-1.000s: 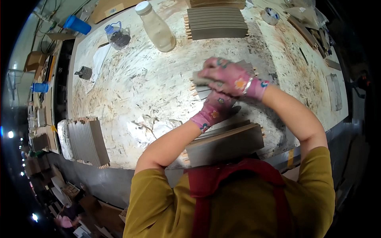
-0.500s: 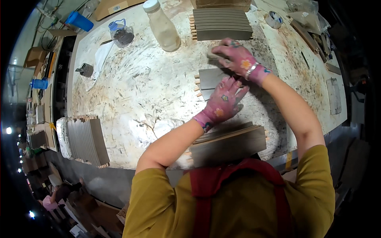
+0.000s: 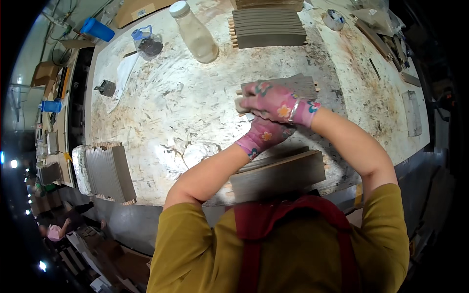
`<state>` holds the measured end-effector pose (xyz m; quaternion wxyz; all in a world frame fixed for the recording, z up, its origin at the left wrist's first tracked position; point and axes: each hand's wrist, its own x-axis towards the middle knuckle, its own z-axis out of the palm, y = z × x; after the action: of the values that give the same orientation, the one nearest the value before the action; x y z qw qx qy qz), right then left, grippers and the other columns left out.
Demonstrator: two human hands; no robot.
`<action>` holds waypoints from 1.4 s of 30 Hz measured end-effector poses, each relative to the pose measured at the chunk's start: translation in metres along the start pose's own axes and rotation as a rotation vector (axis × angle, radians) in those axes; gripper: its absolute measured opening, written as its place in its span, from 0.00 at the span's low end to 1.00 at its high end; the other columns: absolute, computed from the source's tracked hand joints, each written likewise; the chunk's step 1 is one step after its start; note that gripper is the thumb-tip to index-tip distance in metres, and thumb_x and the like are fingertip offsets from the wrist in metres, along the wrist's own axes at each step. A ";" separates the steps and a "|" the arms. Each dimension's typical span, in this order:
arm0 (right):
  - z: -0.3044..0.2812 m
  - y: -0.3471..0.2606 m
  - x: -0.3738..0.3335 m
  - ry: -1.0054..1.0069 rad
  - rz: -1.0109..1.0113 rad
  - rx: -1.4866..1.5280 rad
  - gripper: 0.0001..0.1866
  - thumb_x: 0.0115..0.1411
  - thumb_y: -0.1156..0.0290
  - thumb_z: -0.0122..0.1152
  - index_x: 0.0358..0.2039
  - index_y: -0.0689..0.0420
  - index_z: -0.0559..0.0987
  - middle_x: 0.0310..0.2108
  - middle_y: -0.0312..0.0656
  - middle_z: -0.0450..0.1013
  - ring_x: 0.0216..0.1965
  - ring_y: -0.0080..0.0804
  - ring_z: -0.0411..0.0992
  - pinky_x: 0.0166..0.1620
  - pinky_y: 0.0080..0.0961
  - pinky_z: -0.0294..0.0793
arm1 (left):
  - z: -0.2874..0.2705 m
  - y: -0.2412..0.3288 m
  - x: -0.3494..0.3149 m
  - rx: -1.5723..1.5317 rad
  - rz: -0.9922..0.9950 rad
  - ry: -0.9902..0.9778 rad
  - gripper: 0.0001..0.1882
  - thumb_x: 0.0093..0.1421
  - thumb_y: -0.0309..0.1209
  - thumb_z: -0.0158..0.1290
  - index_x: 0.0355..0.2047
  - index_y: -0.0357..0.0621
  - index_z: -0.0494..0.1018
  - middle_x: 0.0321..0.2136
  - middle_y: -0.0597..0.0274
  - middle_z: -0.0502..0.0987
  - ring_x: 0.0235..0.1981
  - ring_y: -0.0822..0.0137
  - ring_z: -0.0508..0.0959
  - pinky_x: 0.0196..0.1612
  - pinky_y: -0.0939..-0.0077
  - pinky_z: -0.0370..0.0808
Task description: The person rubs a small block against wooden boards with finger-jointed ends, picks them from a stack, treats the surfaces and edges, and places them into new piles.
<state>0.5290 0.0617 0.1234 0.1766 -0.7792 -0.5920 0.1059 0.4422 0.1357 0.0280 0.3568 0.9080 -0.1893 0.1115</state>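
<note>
Both of my hands wear pink flowered gloves and meet over the middle of the worktable (image 3: 161, 102). My right hand (image 3: 276, 101) is closed on a pale pad (image 3: 240, 105), whose exact kind I cannot make out. Below it, partly covered, lies my left hand (image 3: 264, 136), its fingers hidden. A thin grey board (image 3: 300, 86) with wooden pegs at its ends shows just beyond the right hand. Close to my body, a group of similar grey boards (image 3: 278, 177) stands on edge.
At the far side is a stack of grey pegged boards (image 3: 268, 30); another stack (image 3: 110, 171) is at the left edge. Beyond are a cloudy jar (image 3: 198, 39), a blue-handled jug (image 3: 148, 45), a tape roll (image 3: 334, 20) and a small metal cup (image 3: 106, 88). A person (image 3: 56, 232) is at lower left.
My right hand has come nearer and to the left with the pale pad, now overlapping the left hand. A board's grey surface now shows beyond the right hand.
</note>
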 end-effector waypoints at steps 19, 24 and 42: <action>-0.025 0.086 -0.151 0.772 0.542 0.488 0.19 0.60 0.66 0.63 0.51 0.56 0.77 0.52 0.43 0.72 0.54 0.35 0.70 0.58 0.29 0.68 | -0.105 -0.011 0.061 0.286 -0.138 -0.339 0.37 0.52 0.45 0.61 0.62 0.53 0.65 0.48 0.48 0.74 0.49 0.50 0.74 0.54 0.62 0.70; -0.009 0.082 -0.185 0.980 0.671 0.867 0.20 0.60 0.71 0.61 0.52 0.65 0.75 0.50 0.42 0.73 0.48 0.27 0.73 0.55 0.22 0.70 | -0.130 0.006 0.083 -0.074 -0.473 -0.592 0.21 0.62 0.43 0.53 0.51 0.45 0.75 0.40 0.46 0.80 0.40 0.48 0.78 0.48 0.65 0.73; 0.002 0.085 -0.145 0.994 0.707 0.958 0.21 0.60 0.65 0.63 0.51 0.62 0.76 0.48 0.43 0.75 0.48 0.28 0.73 0.54 0.22 0.69 | -0.106 -0.011 0.082 0.187 -0.431 -0.383 0.26 0.62 0.46 0.52 0.59 0.51 0.69 0.52 0.45 0.73 0.50 0.45 0.75 0.52 0.58 0.73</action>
<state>0.5629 -0.0973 0.0809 0.6949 -0.7164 -0.0491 0.0383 0.5140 0.1950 0.1255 0.2449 0.9607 -0.0448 -0.1231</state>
